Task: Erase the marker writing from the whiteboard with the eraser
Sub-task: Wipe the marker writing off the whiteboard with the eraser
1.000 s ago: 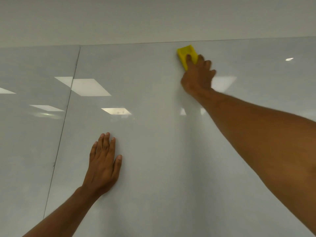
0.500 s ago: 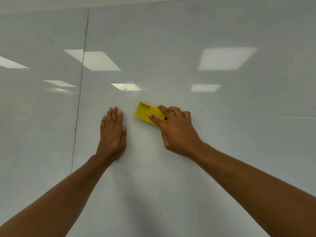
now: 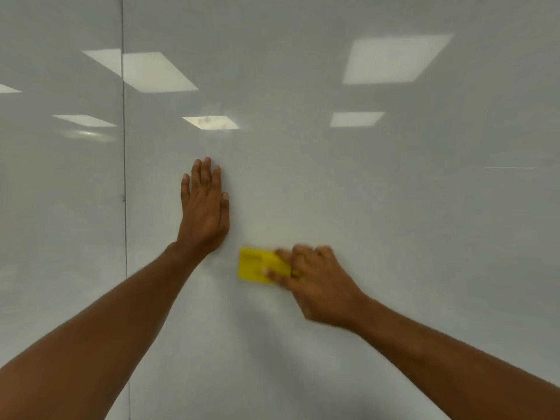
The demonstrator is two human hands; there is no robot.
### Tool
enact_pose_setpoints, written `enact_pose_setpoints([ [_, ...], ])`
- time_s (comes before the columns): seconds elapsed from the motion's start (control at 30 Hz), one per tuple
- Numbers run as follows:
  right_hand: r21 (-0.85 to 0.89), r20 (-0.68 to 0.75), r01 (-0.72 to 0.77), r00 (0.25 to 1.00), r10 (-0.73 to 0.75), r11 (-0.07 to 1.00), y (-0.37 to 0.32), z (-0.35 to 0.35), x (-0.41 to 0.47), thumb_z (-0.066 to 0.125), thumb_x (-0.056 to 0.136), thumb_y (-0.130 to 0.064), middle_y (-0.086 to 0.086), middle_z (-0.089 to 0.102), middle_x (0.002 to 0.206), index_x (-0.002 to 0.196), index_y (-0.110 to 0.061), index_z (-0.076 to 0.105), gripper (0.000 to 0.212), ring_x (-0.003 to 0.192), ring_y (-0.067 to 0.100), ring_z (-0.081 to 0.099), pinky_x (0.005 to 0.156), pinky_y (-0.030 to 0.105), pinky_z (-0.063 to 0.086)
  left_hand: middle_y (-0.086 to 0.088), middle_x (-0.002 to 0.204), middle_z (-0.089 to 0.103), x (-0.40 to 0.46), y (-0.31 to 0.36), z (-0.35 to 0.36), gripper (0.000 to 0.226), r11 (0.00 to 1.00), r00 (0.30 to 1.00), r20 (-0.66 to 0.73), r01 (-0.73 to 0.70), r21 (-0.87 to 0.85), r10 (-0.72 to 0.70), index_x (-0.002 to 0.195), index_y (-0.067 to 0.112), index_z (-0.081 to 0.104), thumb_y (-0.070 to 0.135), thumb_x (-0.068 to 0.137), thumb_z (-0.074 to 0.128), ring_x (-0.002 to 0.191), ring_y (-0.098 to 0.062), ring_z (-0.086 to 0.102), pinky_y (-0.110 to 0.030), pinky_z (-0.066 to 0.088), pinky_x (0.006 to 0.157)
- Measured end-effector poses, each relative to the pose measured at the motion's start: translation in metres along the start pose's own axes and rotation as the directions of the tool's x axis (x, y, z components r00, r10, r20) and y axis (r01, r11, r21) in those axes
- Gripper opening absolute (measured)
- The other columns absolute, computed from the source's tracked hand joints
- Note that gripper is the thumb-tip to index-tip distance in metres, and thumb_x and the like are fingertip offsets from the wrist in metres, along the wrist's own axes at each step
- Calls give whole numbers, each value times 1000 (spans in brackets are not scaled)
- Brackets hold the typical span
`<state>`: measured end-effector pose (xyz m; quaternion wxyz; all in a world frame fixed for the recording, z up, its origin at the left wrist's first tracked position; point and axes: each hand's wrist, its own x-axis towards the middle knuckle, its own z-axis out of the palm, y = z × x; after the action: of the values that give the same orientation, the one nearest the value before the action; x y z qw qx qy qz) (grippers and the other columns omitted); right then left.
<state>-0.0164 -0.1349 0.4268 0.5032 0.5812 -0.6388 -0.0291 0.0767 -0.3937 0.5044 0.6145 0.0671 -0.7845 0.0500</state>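
The whiteboard (image 3: 333, 207) fills the whole view, a glossy pale panel that mirrors several rectangular ceiling lights (image 3: 151, 71) across its upper half. A thin dark vertical seam (image 3: 123, 177) runs down the left part, splitting a narrower panel on the left from the wide one where both hands work. No writing can be made out on the board near the hands; a faint thin line (image 3: 510, 167) shows towards the right edge.

The left hand (image 3: 203, 213) lies flat on the board, fingers straight and close together, pointing up, well right of the seam. The right hand (image 3: 315, 283) is lower and to the right, fingers and thumb curled round the near end of the yellow eraser (image 3: 257, 265), which is pressed against the board. The eraser sticks out to the left of that hand, just below and right of the left wrist, apart from it. Hand and eraser are blurred.

Bare board stretches widely to the right and above both hands, with less towards the seam.
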Motion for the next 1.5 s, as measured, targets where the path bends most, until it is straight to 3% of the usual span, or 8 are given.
enact_pose_setpoints([
  [0.17, 144, -220, -512, 818, 532, 847, 12, -30, 51, 61, 77, -14, 12, 47, 146, 142, -29, 50, 68, 115, 37, 49, 80, 41, 35, -16, 166, 7, -1, -2, 1, 56, 999, 1000, -16, 4, -32, -4, 156, 3, 16, 20, 104, 26, 155, -30, -1, -40, -9, 125],
  [0.33, 95, -43, -176, 983, 180, 980, -41, 14, 16, 53, 77, -15, 13, 44, 150, 144, -32, 47, 69, 118, 36, 47, 83, 40, 32, -17, 166, 8, -5, 6, -2, 55, 1000, 1000, -8, 4, -19, -4, 156, 3, 18, 21, 105, 25, 155, -30, 0, -34, -11, 124],
  [0.53, 57, 163, 45, 985, -54, 997, -51, 37, -89, 61, 79, -22, 5, 41, 153, 146, -36, 39, 73, 126, 30, 46, 89, 43, 38, -18, 166, 9, -12, 34, 7, 58, 998, 998, 29, -53, 26, 52, 156, 2, 19, 26, 104, 27, 155, -31, 0, -39, -11, 124],
  [0.7, 43, -42, -252, 966, 254, 967, 17, 2, -119, 57, 82, -21, 7, 45, 152, 146, -37, 43, 68, 122, 32, 49, 89, 42, 38, -20, 165, 10, -3, 81, 19, 60, 990, 992, 29, -126, 55, 125, 155, 3, 21, 30, 102, 27, 155, -30, 0, -44, -7, 124],
  [0.9, 185, -277, -669, 668, 691, 720, 68, -24, -149, 63, 85, -18, 10, 42, 153, 147, -34, 46, 66, 120, 36, 47, 92, 43, 37, -20, 166, 8, 11, 148, 39, 62, 983, 983, 35, -181, 44, 179, 155, 3, 20, 34, 102, 25, 155, -31, -1, -53, -2, 124],
  [1.17, -27, -66, -355, 934, 352, 935, 113, -39, -231, 53, 92, -21, 8, 35, 158, 151, -38, 33, 65, 125, 31, 46, 94, 43, 39, -28, 161, 17, 32, 232, 66, 65, 976, 976, -43, -215, 22, 215, 149, -4, 32, 35, 96, 32, 153, -32, 4, -57, -2, 121],
  [1.27, 16, -204, -507, 843, 499, 862, 156, -57, -255, 55, 92, -19, 9, 38, 156, 150, -36, 38, 63, 126, 33, 46, 97, 42, 37, -28, 162, 16, 40, 261, 76, 67, 974, 973, -50, -228, -13, 227, 148, -2, 32, 38, 95, 32, 152, -27, -1, -61, 4, 120],
  [1.5, 257, -382, -860, 328, 864, 441, 211, -73, -320, 56, 94, -25, 8, 38, 153, 153, -36, 30, 66, 129, 30, 43, 98, 45, 44, -24, 164, 9, 57, 316, 109, 71, 960, 964, -38, -267, -87, 264, 150, -2, 30, 44, 96, 26, 154, -34, -3, -73, 14, 114],
])
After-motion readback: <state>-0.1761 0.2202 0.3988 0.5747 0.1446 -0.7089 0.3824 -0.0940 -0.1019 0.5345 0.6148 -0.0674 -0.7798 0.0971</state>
